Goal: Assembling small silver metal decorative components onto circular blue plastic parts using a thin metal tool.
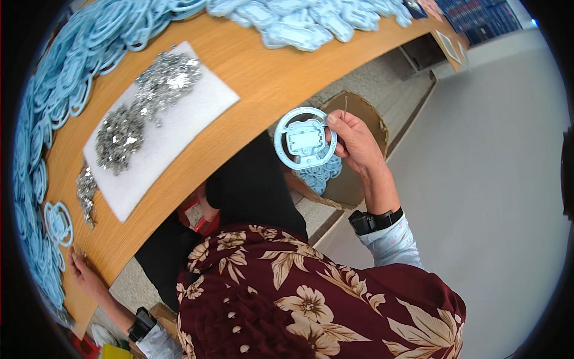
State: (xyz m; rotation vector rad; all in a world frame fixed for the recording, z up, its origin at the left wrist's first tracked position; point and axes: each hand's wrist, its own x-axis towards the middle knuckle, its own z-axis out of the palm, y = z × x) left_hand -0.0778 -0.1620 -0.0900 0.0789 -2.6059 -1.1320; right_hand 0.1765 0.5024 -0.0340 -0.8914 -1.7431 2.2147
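My right hand (pixel 357 139) is closed on the rim of a light blue plastic toy steering wheel (pixel 306 142), held up over the open carton. A thin metal rod (pixel 345 106) sticks up from behind the same hand; its lower end is hidden. My left hand (pixel 86 276) rests at the table's near left edge, fingers stretched out and a little apart. Just beyond its fingertips lies another blue wheel part (pixel 58 224), apart from the hand. Small shiny metal pieces (pixel 119 139) are heaped on a white foam sheet (pixel 206 99), with more spilled beside it.
Blue plastic parts (pixel 60 78) are piled along the table's (pixel 257 72) far and left sides. A cardboard carton (pixel 353 191) stands on the floor, with more blue parts inside. Blue crates (pixel 478 24) are stacked at the far right. A red object (pixel 206 224) sits by my lap.
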